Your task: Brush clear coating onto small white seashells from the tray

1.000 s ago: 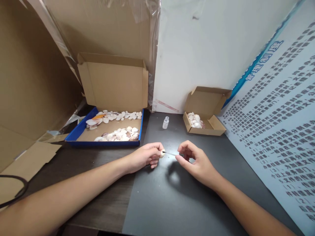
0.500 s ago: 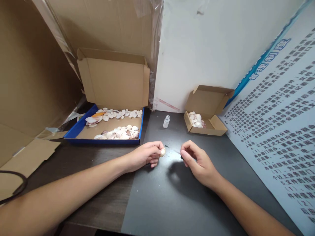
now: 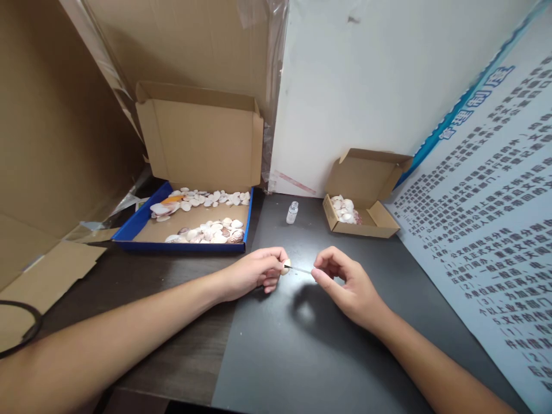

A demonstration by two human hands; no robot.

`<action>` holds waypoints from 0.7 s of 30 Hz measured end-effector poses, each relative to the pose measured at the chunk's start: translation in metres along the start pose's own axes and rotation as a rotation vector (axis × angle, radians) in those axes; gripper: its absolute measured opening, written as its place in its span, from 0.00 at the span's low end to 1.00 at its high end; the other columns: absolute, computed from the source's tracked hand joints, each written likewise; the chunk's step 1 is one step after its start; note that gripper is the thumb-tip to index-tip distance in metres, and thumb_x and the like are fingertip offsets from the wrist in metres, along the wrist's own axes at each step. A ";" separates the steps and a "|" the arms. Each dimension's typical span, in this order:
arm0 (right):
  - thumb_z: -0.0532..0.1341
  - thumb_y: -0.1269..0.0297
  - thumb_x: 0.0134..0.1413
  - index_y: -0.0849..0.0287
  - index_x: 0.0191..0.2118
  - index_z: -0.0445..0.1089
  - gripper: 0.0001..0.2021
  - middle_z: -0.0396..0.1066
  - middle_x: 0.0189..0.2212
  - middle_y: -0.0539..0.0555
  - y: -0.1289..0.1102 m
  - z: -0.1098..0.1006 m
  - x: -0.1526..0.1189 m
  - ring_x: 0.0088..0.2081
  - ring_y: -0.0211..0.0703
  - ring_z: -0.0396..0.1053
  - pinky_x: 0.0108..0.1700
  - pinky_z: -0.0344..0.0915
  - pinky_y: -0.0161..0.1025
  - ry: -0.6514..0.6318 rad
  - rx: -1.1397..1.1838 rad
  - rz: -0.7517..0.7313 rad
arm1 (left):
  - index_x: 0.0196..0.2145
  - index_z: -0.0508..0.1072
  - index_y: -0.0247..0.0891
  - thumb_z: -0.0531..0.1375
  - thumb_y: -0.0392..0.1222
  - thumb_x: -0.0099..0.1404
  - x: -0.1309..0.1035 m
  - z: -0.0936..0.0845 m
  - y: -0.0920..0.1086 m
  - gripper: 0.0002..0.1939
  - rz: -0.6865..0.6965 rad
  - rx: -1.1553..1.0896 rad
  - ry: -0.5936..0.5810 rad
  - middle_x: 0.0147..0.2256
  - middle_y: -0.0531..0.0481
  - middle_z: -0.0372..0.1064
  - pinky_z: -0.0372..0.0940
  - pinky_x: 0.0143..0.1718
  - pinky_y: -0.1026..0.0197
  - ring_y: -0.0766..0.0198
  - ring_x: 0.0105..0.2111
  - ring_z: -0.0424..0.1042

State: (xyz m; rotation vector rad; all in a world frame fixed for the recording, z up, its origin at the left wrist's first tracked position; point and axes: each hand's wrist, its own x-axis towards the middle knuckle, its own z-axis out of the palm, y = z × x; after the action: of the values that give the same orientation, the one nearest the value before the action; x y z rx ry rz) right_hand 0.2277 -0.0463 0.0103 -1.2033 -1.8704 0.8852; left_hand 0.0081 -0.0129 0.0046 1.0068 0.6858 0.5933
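Currently, the hands (image 3: 266, 270) (image 3: 342, 280) hold a shell (image 3: 285, 271) and a dark-tipped brush (image 3: 301, 269).

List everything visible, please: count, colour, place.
Large box: one, blue and brown, left
Small box: one, brown, right
Shells: many, mostly whitish, both boxes
Held shell: one, cream, left hand
Thin tool: one, black tip, right hand
Bottle: one, clear, between boxes
Mat: one, dark grey, centre
Table: one, dark brown, left
Cardboard: several, brown, left, behind
Plastic wrap: uncounted, clear, behind
Panel: one, white, behind
Poster: one, bluish, right
Loop: one, black, left
Hands, forearms: two each, centre
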 end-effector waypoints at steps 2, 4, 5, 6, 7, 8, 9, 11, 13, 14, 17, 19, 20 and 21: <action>0.59 0.60 0.61 0.55 0.34 0.63 0.07 0.63 0.25 0.47 0.000 0.000 0.000 0.26 0.38 0.61 0.30 0.59 0.36 0.005 -0.049 0.012 | 0.29 0.62 0.39 0.58 0.37 0.58 0.000 0.000 0.000 0.06 0.000 0.005 0.002 0.20 0.60 0.50 0.52 0.22 0.67 0.73 0.19 0.48; 0.59 0.60 0.62 0.55 0.34 0.63 0.07 0.62 0.24 0.46 0.001 0.001 0.000 0.25 0.38 0.61 0.29 0.58 0.36 0.018 -0.089 0.014 | 0.29 0.62 0.39 0.59 0.37 0.57 0.000 -0.001 -0.001 0.06 0.001 0.008 0.001 0.21 0.60 0.50 0.52 0.22 0.67 0.73 0.19 0.48; 0.58 0.60 0.62 0.56 0.33 0.63 0.07 0.61 0.24 0.46 0.000 0.001 0.000 0.25 0.37 0.60 0.29 0.58 0.36 0.021 -0.102 0.012 | 0.28 0.62 0.38 0.59 0.37 0.58 0.000 -0.001 -0.001 0.06 0.002 0.008 0.000 0.21 0.60 0.50 0.52 0.22 0.67 0.73 0.19 0.48; 0.58 0.60 0.62 0.56 0.34 0.64 0.07 0.61 0.24 0.46 0.000 0.000 0.000 0.25 0.37 0.60 0.29 0.58 0.36 0.022 -0.111 0.010 | 0.28 0.62 0.38 0.59 0.38 0.58 0.000 -0.001 -0.001 0.06 0.004 0.009 -0.001 0.21 0.60 0.50 0.52 0.22 0.67 0.73 0.19 0.48; 0.58 0.60 0.62 0.56 0.34 0.64 0.07 0.60 0.23 0.46 0.000 0.000 0.000 0.25 0.37 0.59 0.29 0.57 0.36 0.026 -0.115 0.005 | 0.28 0.62 0.38 0.59 0.38 0.58 0.000 -0.001 -0.001 0.06 0.006 0.009 -0.002 0.21 0.60 0.50 0.52 0.22 0.67 0.73 0.19 0.48; 0.58 0.60 0.63 0.56 0.33 0.64 0.08 0.60 0.23 0.46 -0.001 0.000 0.000 0.24 0.37 0.59 0.28 0.57 0.36 0.030 -0.110 -0.002 | 0.28 0.63 0.38 0.59 0.38 0.57 0.001 -0.001 -0.001 0.06 0.007 0.010 -0.002 0.20 0.61 0.50 0.52 0.22 0.67 0.73 0.19 0.47; 0.57 0.60 0.63 0.56 0.33 0.64 0.08 0.60 0.23 0.46 -0.001 0.000 0.000 0.24 0.37 0.60 0.28 0.58 0.36 0.036 -0.094 -0.013 | 0.28 0.62 0.38 0.59 0.38 0.57 0.001 -0.001 -0.001 0.06 0.008 0.010 -0.001 0.20 0.61 0.49 0.52 0.22 0.67 0.73 0.18 0.47; 0.56 0.60 0.64 0.55 0.33 0.63 0.08 0.61 0.23 0.46 -0.002 0.000 0.000 0.24 0.37 0.60 0.28 0.59 0.35 0.046 -0.038 -0.034 | 0.28 0.62 0.38 0.59 0.38 0.57 0.001 0.000 -0.001 0.06 0.006 0.009 0.003 0.20 0.61 0.49 0.52 0.22 0.67 0.73 0.18 0.47; 0.57 0.61 0.63 0.55 0.34 0.63 0.07 0.62 0.24 0.46 -0.002 0.000 0.000 0.24 0.37 0.61 0.28 0.59 0.35 0.041 -0.001 -0.044 | 0.29 0.62 0.39 0.59 0.37 0.57 0.001 0.000 -0.001 0.06 0.000 0.005 0.007 0.19 0.61 0.49 0.52 0.22 0.67 0.73 0.18 0.46; 0.58 0.61 0.62 0.55 0.34 0.64 0.06 0.63 0.24 0.46 -0.001 0.001 0.000 0.25 0.37 0.61 0.28 0.60 0.35 0.038 -0.005 -0.040 | 0.29 0.62 0.39 0.59 0.37 0.57 0.000 0.000 -0.001 0.06 -0.003 0.005 0.008 0.19 0.62 0.49 0.52 0.22 0.67 0.73 0.18 0.46; 0.61 0.62 0.60 0.55 0.36 0.64 0.05 0.62 0.24 0.45 0.002 0.002 0.000 0.25 0.37 0.61 0.29 0.59 0.35 0.049 -0.064 -0.023 | 0.29 0.62 0.39 0.58 0.37 0.57 0.000 0.000 -0.001 0.06 -0.007 0.006 0.009 0.19 0.62 0.48 0.52 0.22 0.67 0.73 0.18 0.47; 0.62 0.62 0.59 0.56 0.36 0.64 0.06 0.61 0.23 0.45 0.002 0.002 0.001 0.24 0.37 0.60 0.29 0.59 0.36 0.071 -0.068 -0.016 | 0.29 0.61 0.39 0.59 0.37 0.57 0.000 0.000 -0.001 0.06 -0.002 0.011 0.004 0.19 0.62 0.48 0.52 0.22 0.67 0.73 0.18 0.47; 0.62 0.61 0.58 0.56 0.37 0.64 0.07 0.61 0.23 0.44 0.002 0.002 0.001 0.24 0.37 0.60 0.29 0.59 0.36 0.078 -0.047 -0.012 | 0.28 0.61 0.39 0.59 0.38 0.57 0.000 -0.001 -0.001 0.07 0.001 0.014 0.000 0.20 0.62 0.48 0.52 0.22 0.67 0.73 0.19 0.47; 0.63 0.61 0.58 0.56 0.38 0.65 0.07 0.60 0.22 0.44 0.002 0.002 0.001 0.24 0.37 0.60 0.29 0.59 0.35 0.083 -0.018 -0.008 | 0.28 0.62 0.39 0.59 0.38 0.58 0.000 -0.001 -0.002 0.07 0.003 0.017 -0.005 0.20 0.61 0.49 0.52 0.22 0.67 0.73 0.19 0.47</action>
State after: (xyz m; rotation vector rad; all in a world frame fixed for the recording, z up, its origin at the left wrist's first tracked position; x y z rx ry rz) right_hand 0.2265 -0.0449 0.0082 -1.2240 -1.8193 0.8035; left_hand 0.0080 -0.0130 0.0028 1.0247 0.6865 0.5881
